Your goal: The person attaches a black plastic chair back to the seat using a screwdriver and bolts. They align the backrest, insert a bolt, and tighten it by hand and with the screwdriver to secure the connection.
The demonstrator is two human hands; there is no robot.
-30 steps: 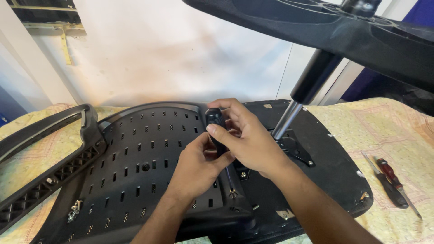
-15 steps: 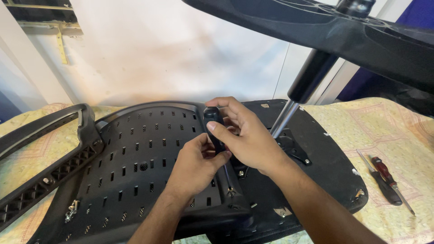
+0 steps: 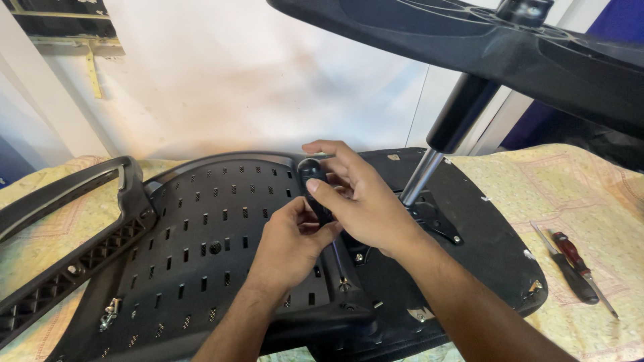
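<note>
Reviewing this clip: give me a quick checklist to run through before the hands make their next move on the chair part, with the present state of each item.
1. Both hands on the screwdriver handle: ok; left hand low, right hand above.
2. Tip seated on a screw: cannot tell, hidden.
3. Perforated backrest lying flat: ok.
4. Loose bolts within reach: ok.
5. Spare screwdrivers clear of the hands: ok.

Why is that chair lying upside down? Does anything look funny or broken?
Yes, the chair seat lies bottom-up on the patterned cloth, its metal post and base sticking up. Both the left hand and right hand grip a black screwdriver handle. Nothing looks broken.
</note>
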